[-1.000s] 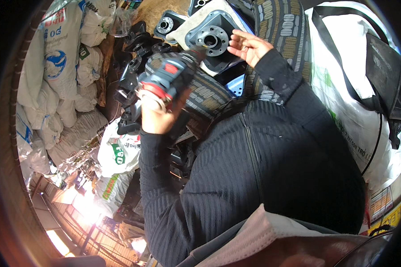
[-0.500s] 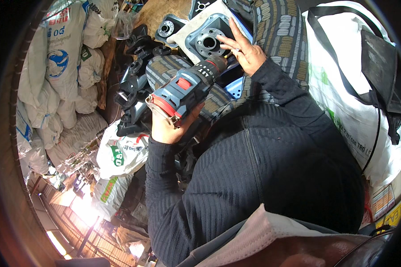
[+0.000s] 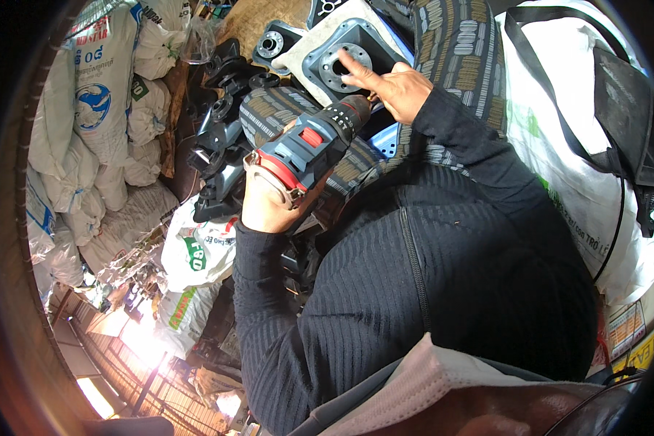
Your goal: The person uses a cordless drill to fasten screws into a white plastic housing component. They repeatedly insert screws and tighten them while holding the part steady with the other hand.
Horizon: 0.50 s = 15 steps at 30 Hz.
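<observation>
Gripping a grey-and-red cordless drill (image 3: pixel 305 152), the left hand (image 3: pixel 265 207) is holding its chuck (image 3: pixel 345 118) beside the right hand (image 3: pixel 400 93), whose forefinger (image 3: pixel 359 71) is pointing across a grey flanged metal housing (image 3: pixel 325 70); this hand's grip is unclear. White woven sacks (image 3: pixel 98 73) farther left are hiding their contents.

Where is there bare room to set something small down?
The likeliest spot is the tan surface at the top, between the clear plastic bag and the small grey flanged part. A narrow strip of pale pad shows between that part and the large grey flanged part. Crowded: the heap of dark parts, and around the right hand and drill.
</observation>
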{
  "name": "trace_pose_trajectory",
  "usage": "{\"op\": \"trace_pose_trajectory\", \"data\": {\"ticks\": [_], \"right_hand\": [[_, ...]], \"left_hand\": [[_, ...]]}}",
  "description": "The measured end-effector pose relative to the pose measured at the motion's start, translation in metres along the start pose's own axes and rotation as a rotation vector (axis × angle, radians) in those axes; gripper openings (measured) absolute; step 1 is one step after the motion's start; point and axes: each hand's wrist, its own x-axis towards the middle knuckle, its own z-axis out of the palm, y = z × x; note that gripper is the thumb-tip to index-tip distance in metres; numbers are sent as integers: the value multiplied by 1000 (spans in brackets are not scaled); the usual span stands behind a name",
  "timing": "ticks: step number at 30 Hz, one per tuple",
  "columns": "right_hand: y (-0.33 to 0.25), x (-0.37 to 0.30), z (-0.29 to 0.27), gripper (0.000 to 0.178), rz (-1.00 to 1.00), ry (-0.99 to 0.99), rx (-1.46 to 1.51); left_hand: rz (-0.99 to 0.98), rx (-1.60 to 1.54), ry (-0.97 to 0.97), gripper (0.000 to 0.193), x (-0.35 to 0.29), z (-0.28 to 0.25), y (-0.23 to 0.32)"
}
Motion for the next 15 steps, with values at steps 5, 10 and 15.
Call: {"op": "trace_pose_trajectory", "data": {"ticks": [5, 10, 15], "right_hand": [[9, 9, 4, 98, 24, -5, 9], [73, 24, 29, 62, 584, 471, 688], [67, 51, 50, 46, 734, 267, 573]], "left_hand": [[8, -76, 69, 27, 9, -5, 2], [-302, -236, 50, 24, 26, -11, -19], [-197, -74, -5, 31, 59, -6, -43]]}}
